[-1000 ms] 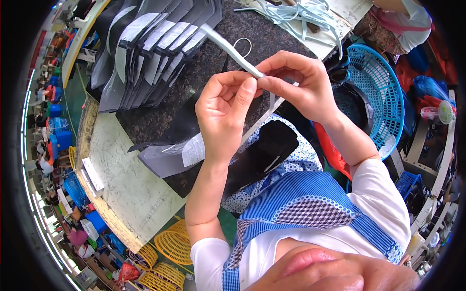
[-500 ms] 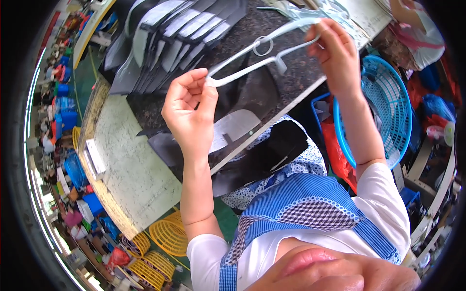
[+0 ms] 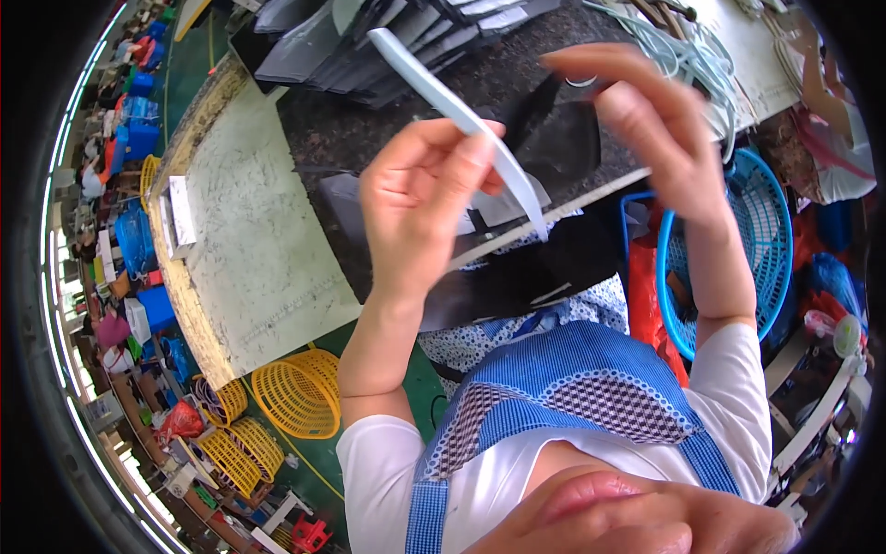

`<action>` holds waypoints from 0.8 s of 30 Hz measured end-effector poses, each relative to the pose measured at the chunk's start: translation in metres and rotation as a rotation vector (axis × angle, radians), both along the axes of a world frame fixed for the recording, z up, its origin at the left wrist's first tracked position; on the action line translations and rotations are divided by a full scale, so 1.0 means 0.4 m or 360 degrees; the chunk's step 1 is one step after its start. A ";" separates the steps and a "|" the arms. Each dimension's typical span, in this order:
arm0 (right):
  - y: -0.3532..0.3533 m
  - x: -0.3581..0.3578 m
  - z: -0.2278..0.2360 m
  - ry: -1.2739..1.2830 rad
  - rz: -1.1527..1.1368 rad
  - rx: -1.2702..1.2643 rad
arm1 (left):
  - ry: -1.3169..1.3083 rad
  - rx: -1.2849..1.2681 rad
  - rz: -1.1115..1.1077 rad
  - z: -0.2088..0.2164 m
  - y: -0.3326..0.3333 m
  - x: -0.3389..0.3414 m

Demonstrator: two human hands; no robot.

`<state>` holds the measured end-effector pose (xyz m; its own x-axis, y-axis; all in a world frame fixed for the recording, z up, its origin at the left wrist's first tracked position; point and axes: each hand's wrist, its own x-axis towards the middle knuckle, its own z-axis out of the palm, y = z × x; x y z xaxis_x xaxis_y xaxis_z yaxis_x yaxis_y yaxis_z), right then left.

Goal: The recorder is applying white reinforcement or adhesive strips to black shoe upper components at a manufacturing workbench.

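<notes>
My left hand pinches a pale blue, flat strip between thumb and fingers. The strip slants over the dark speckled tabletop, one end up toward the stacked pieces and the other hanging down past my fingers. To the right, my right hand is blurred by motion, with thumb and forefinger apart. A small pale curved bit shows by its fingers; whether they touch is unclear. Black sheet pieces lie on the table beneath my hands, and another dark piece hangs over my lap.
Overlapping black and grey pieces are stacked at the back. A tangle of pale blue strips lies at the back right. On the right stands a blue plastic basket; yellow baskets are on the floor at left. Another person's arm shows far right.
Half a second ago both hands held the pale strip as a stretched loop. Now only my left hand holds it, turned and moved rightward; my right hand has come away and lower.
</notes>
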<state>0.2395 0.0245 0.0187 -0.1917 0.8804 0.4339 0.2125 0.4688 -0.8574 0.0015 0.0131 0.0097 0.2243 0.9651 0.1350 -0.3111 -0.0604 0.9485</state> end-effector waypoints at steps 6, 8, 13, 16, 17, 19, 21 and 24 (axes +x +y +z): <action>-0.057 -0.075 0.010 0.0564 0.0229 -0.0615 | 0.0725 0.0311 -0.0487 -0.048 -0.152 0.033; -0.068 0.012 0.034 0.0670 0.0302 -0.1016 | 0.1097 0.0977 -0.0430 -0.084 -0.187 -0.045; -0.064 0.108 0.000 0.0681 0.0492 -0.1466 | 0.2300 0.1834 -0.0037 -0.029 -0.108 -0.225; -0.044 0.063 0.011 0.0661 0.0631 -0.1447 | 0.2522 0.1836 0.0168 -0.063 -0.032 -0.297; -0.034 0.052 0.015 0.0644 0.0759 -0.1354 | 0.2474 0.1826 0.0219 -0.082 -0.039 -0.307; -0.028 0.014 0.048 0.0637 0.0715 -0.1371 | 0.2349 0.1694 0.0173 -0.095 -0.115 -0.274; -0.040 -0.015 0.098 0.0649 0.0686 -0.1567 | 0.2293 0.1585 0.0164 -0.149 -0.189 -0.266; -0.058 -0.073 0.116 0.0483 0.0732 -0.1528 | 0.2221 0.1332 0.0234 -0.182 -0.235 -0.245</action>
<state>0.2105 0.0013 0.0651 -0.5885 0.7480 -0.3067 -0.0919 -0.4388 -0.8939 -0.0965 -0.0810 -0.0630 0.5324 0.7540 0.3847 0.7650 -0.6232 0.1625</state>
